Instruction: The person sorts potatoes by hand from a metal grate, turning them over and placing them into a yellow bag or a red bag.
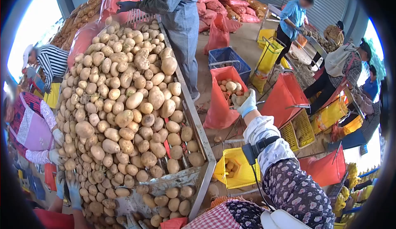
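My right hand (pixel 248 104), in a pale blue and white glove, reaches out over a red mesh bag (pixel 218 107). Its fingers are closed around a potato (pixel 238 99) at the bag's open mouth, where several potatoes (pixel 231 86) show inside. At the bottom edge, what looks like my left hand (pixel 133 221), in a pale glove, is among potatoes at the lower end of a sloping metal table; its fingers are mostly hidden. A large heap of potatoes (pixel 123 117) covers that metal table (pixel 208 158).
Below my right arm hangs a yellow bag (pixel 243 175) with potatoes inside. Beyond the red bag stands a blue crate (pixel 229 59). At left, co-workers' gloved hands (pixel 74 194) touch the heap; a person (pixel 177 26) stands at its far end. More workers and bags are at right.
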`<state>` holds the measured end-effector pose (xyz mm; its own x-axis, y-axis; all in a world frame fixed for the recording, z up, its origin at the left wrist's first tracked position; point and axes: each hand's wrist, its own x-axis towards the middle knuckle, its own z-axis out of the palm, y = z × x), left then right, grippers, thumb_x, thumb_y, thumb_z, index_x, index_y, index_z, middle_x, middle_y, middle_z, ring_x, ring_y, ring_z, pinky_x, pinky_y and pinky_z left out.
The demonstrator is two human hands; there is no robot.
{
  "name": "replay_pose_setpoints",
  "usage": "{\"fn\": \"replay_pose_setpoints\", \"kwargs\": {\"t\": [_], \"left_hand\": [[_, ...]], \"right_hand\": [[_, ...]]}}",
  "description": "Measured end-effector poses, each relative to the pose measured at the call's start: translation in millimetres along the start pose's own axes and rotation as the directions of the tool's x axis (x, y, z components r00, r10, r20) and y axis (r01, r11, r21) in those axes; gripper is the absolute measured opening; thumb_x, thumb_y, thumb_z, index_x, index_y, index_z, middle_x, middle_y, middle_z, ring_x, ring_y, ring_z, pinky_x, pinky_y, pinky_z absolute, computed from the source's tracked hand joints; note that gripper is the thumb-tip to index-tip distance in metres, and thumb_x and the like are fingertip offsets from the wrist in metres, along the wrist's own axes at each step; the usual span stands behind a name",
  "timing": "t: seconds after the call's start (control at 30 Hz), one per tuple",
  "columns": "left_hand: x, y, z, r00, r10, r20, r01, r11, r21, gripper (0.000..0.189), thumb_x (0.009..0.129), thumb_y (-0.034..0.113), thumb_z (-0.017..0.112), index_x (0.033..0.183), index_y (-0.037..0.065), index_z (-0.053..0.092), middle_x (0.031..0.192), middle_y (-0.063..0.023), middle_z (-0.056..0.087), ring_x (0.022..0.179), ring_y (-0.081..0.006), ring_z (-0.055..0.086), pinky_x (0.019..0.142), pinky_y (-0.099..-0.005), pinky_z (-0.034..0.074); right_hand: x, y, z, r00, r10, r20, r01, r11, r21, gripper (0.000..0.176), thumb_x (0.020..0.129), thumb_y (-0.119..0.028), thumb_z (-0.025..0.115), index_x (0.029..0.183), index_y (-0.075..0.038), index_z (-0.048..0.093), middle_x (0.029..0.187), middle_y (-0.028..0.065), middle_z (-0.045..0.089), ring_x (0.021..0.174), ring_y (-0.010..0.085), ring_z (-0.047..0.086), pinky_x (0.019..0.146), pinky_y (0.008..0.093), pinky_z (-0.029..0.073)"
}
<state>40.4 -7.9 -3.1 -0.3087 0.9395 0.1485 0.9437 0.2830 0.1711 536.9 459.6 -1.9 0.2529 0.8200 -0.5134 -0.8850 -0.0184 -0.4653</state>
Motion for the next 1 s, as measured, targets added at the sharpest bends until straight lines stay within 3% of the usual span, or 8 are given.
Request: {"fn": "replay_pose_setpoints", "kwargs": {"t": [0.07, 0.1, 0.2, 0.37, 0.5, 0.57, 0.77, 1.0], "left_hand": [[3.6, 0.1, -2.3, 0.998, -0.052, 0.024, 0.053, 0.996, -0.071, 0.054, 0.091, 0.03, 0.051, 0.135, 0.0, 0.045, 0.131, -0.0242, 0.05, 0.124, -0.0447, 0.04, 0.104, -0.0508, 0.033], [4.2, -0.3, -1.8, 0.996, -0.079, 0.041, 0.083, 0.991, -0.109, 0.052, 0.091, 0.029, 0.051, 0.135, 0.0, 0.046, 0.13, -0.0245, 0.051, 0.124, -0.0443, 0.041, 0.104, -0.0505, 0.033], [12.5, 11.8, -13.2, 0.988, -0.132, 0.082, 0.143, 0.979, -0.146, 0.049, 0.093, 0.026, 0.049, 0.136, 0.001, 0.045, 0.13, -0.024, 0.051, 0.122, -0.0421, 0.043, 0.103, -0.049, 0.034], [6.7, -6.1, -0.6, 0.98, -0.14, 0.138, 0.155, 0.983, -0.103, 0.047, 0.096, 0.028, 0.047, 0.134, 0.0, 0.046, 0.132, -0.0232, 0.049, 0.118, -0.0406, 0.047, 0.103, -0.0493, 0.034], [9.1, 4.9, -2.5, 0.987, -0.115, 0.116, 0.115, 0.993, 0.007, 0.045, 0.096, 0.028, 0.047, 0.131, -0.001, 0.049, 0.127, -0.0227, 0.053, 0.114, -0.0404, 0.051, 0.101, -0.0497, 0.036], [20.4, 19.4, -15.5, 0.968, -0.212, 0.137, 0.244, 0.922, -0.301, 0.046, 0.096, 0.031, 0.046, 0.129, -0.001, 0.051, 0.124, -0.022, 0.056, 0.111, -0.0408, 0.053, 0.101, -0.0499, 0.036], [1.0, -8.0, 9.9, 0.988, -0.157, -0.011, 0.157, 0.988, 0.001, 0.057, 0.084, 0.03, 0.056, 0.135, 0.005, 0.048, 0.139, -0.0267, 0.04, 0.129, -0.0438, 0.036, 0.109, -0.0554, 0.023], [-3.4, 10.8, 0.2, 0.973, 0.201, 0.111, -0.195, 0.979, -0.065, 0.054, 0.079, 0.033, 0.059, 0.125, 0.006, 0.053, 0.134, -0.0205, 0.046, 0.124, -0.0393, 0.042, 0.105, -0.0525, 0.029]], "right_hand": [[45.1, 14.8, -60.9, 0.813, 0.061, 0.579, -0.21, 0.958, 0.194, 0.025, 0.089, -0.038, 0.052, 0.079, -0.015, 0.056, 0.078, 0.0023, 0.06, 0.08, 0.0223, 0.062, 0.07, 0.0371, 0.055], [-5.2, 24.7, -35.6, 0.976, 0.139, 0.167, -0.156, 0.983, 0.098, 0.026, 0.09, -0.034, 0.051, 0.071, -0.016, 0.054, 0.07, 0.0008, 0.059, 0.074, 0.0203, 0.062, 0.066, 0.0385, 0.054], [-74.5, 49.0, -69.3, 0.755, 0.532, 0.384, -0.371, 0.829, -0.418, 0.026, 0.089, -0.038, 0.052, 0.09, -0.013, 0.057, 0.078, 0.0026, 0.061, 0.072, 0.0221, 0.061, 0.059, 0.0383, 0.05], [-60.4, 37.3, -66.9, 0.731, 0.681, 0.038, -0.662, 0.722, -0.203, 0.032, 0.091, -0.041, 0.044, 0.085, -0.011, 0.055, 0.075, 0.0088, 0.058, 0.06, 0.0291, 0.053, 0.058, 0.0418, 0.048], [19.3, -41.4, 65.4, 0.944, 0.184, 0.274, -0.152, 0.979, -0.135, 0.044, 0.087, -0.053, 0.05, 0.102, -0.012, 0.056, 0.086, 0.0073, 0.061, 0.078, 0.0248, 0.061, 0.072, 0.0437, 0.054], [54.4, -71.2, 87.2, 0.998, -0.049, -0.045, 0.04, 0.983, -0.178, 0.075, 0.088, -0.058, 0.05, 0.142, -0.009, 0.033, 0.137, 0.0169, 0.042, 0.113, 0.0361, 0.052, 0.088, 0.0477, 0.049], [-16.7, 49.7, 33.2, 0.928, 0.033, 0.372, 0.272, 0.622, -0.734, 0.052, 0.094, -0.04, 0.054, 0.136, -0.01, 0.045, 0.125, 0.0099, 0.056, 0.102, 0.0233, 0.058, 0.087, 0.0394, 0.049], [-206.0, 208.2, 57.8, 0.135, 0.574, 0.808, 0.991, -0.06, -0.123, 0.063, 0.075, -0.027, 0.07, 0.132, -0.011, 0.048, 0.134, 0.0192, 0.049, 0.125, 0.0399, 0.045, 0.106, 0.0458, 0.034]]}}
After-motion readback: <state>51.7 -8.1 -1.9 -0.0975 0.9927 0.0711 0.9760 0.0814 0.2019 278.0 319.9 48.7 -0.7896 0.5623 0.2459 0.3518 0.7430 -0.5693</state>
